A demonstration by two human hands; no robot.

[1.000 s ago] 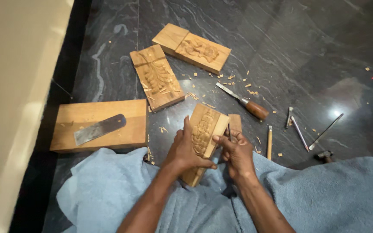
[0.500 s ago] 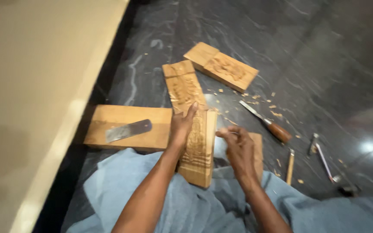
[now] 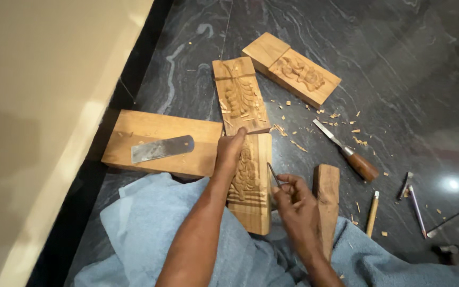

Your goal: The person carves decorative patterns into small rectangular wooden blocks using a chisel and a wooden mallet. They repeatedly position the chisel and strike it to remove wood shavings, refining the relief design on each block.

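Carved block (image 3: 249,183) lengthwise, pointing away

Dark veined stone floor (image 3: 399,64), cream wall (image 3: 33,95)
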